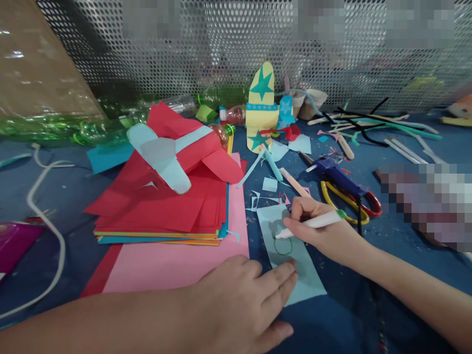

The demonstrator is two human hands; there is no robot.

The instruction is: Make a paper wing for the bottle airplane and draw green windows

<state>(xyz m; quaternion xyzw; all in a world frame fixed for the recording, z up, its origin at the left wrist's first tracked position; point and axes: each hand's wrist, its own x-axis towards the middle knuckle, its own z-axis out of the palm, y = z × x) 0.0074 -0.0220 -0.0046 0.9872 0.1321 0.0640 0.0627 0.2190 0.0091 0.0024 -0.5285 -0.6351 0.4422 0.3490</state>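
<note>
My right hand (324,231) is closed round a white marker (313,222) with a green end. Its tip rests on a light blue paper strip (306,280), beside a green circle (283,246) drawn there. My left hand (243,300) lies flat with fingers stretched out. Its fingertips press the strip's near left edge, and the palm rests on a pink sheet (165,265).
A stack of red and coloured paper (162,206) carries a red paper plane (180,147) with pale blue wings. A yellow paper rocket (261,108) stands behind. A blue glue gun (335,172), scissors (354,201), wooden sticks, pipe cleaners and green plastic bottles (73,128) lie along a perforated metal wall.
</note>
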